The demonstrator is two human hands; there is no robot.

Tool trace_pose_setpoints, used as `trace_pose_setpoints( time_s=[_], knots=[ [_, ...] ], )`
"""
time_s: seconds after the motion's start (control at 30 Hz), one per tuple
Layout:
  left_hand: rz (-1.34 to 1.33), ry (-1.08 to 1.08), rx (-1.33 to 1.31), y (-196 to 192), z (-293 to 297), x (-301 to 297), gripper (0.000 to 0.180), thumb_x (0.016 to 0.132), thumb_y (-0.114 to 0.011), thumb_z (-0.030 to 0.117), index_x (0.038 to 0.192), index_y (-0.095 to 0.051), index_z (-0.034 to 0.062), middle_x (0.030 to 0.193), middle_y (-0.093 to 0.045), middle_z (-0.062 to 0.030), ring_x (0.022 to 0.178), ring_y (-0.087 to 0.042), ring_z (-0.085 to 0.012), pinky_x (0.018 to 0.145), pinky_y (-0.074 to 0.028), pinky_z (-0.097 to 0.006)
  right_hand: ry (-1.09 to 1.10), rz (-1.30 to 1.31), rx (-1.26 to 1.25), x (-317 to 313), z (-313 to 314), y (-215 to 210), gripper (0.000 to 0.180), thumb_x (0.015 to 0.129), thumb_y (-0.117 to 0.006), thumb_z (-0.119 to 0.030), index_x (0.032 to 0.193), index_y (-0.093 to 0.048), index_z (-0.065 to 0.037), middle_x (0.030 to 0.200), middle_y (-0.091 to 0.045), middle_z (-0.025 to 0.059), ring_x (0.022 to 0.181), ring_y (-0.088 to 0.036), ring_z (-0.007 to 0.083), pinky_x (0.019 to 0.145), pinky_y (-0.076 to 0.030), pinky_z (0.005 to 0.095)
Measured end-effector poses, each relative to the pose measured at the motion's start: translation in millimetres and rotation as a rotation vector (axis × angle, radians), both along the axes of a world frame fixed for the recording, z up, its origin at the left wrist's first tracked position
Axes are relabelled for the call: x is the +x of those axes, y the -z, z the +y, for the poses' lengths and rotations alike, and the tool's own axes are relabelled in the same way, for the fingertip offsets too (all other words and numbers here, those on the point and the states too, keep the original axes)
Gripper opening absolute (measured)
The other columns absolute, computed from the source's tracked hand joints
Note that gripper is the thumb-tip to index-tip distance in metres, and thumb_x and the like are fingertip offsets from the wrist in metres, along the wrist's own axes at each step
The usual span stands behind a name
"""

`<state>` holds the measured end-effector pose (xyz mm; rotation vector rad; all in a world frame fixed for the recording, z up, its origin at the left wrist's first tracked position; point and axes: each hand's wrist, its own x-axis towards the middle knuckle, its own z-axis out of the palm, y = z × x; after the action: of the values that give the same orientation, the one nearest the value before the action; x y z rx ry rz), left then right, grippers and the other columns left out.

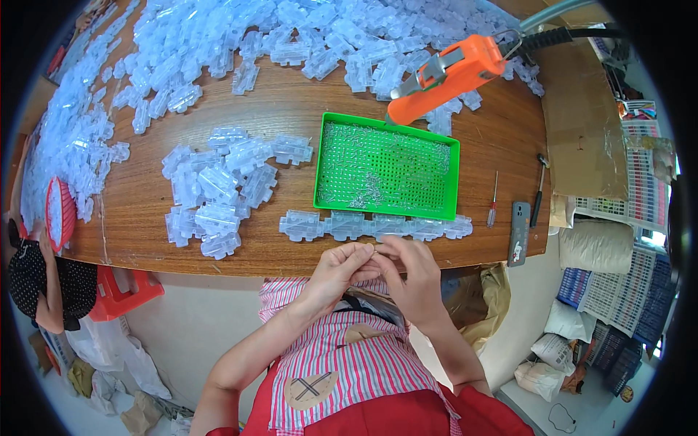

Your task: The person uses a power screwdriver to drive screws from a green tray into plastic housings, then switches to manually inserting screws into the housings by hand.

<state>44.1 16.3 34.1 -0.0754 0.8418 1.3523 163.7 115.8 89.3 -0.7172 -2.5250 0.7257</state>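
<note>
**Small part pinched between both hands at table edge**

Wooden round-edged table [291,109] is covered with clear plastic moulded pieces: a big heap [291,36] at the far side, a smaller cluster [218,185] mid-left, and a row of clear pieces [374,226] lined up along the near edge. A green perforated plastic tray [387,166] holding tiny clear bits sits just behind that row. An orange powered screwdriver [447,75] hangs over the tray's far corner.

Left hand [339,270] and right hand [414,280] are brought together just below the row, fingertips meeting around a tiny item [373,249]. Both are closed in a pinch on it; the item is nearly hidden, only a small pale speck is seen, so its kind cannot be told.

Judged for a good grip: the piece is best kept at the fingertips, close over the table edge, so that a drop lands on the wood rather than the lap.

A small red-handled screwdriver [493,203] and a dark phone-like slab [518,232] lie to the right.
</note>
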Motion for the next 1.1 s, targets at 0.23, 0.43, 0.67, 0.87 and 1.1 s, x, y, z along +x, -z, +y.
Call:
trace_pose_setpoints(
  time_s=[0.23,0.43,0.67,0.87,1.1],
  knots=[
    [0.076,-0.041,-0.015,7.1,-4.8,8.2,0.027,0.100,-0.055,0.024,0.111,-0.061,-0.0010,0.101,-0.067,-0.0074,0.092,-0.066,-0.0130,0.085,-0.055,-0.026,0.149,-0.016,-0.247,-2.4,-3.7,6.2,0.008,0.081,-0.069,-0.003,0.088,-0.065,-0.002,0.089,-0.059,0.0120,0.086,-0.060,0.0279,0.076,-0.047,0.0357],
    [0.046,-0.034,-0.081,5.6,-4.4,5.2,0.044,0.102,-0.047,0.039,0.104,-0.065,-0.0012,0.095,-0.069,-0.0104,0.089,-0.068,-0.0154,0.083,-0.056,-0.026,0.170,-0.002,-0.284,-9.2,1.9,36.0,0.011,0.083,-0.066,-0.005,0.091,-0.059,-0.003,0.098,-0.053,0.0127,0.095,-0.050,0.0295,0.086,-0.041,0.0387],
    [-0.056,-0.046,-0.226,9.5,-3.7,1.0,0.054,0.101,-0.044,0.047,0.101,-0.064,-0.0031,0.093,-0.070,-0.0124,0.085,-0.069,-0.0166,0.081,-0.057,-0.028,0.053,-0.034,0.011,-17.7,9.0,51.2,0.014,0.081,-0.069,-0.007,0.091,-0.061,-0.005,0.096,-0.054,0.0116,0.092,-0.050,0.0293,0.082,-0.038,0.0403],
    [-0.056,-0.046,-0.210,14.9,-4.0,2.7,0.056,0.100,-0.046,0.048,0.105,-0.064,-0.0045,0.097,-0.069,-0.0133,0.091,-0.068,-0.0176,0.085,-0.056,-0.029,0.064,-0.053,0.064,-20.5,7.7,52.1,0.014,0.079,-0.071,-0.007,0.091,-0.062,-0.005,0.096,-0.054,0.0109,0.092,-0.050,0.0294,0.081,-0.039,0.0408],
    [-0.030,-0.037,-0.234,10.9,-1.9,1.3,0.055,0.101,-0.047,0.047,0.106,-0.063,-0.0051,0.099,-0.069,-0.0141,0.091,-0.068,-0.0186,0.085,-0.056,-0.030,0.084,-0.059,0.139,-20.7,6.5,53.7,0.013,0.080,-0.070,-0.008,0.090,-0.063,-0.006,0.096,-0.055,0.0104,0.092,-0.050,0.0296,0.081,-0.039,0.0414]
  ],
)
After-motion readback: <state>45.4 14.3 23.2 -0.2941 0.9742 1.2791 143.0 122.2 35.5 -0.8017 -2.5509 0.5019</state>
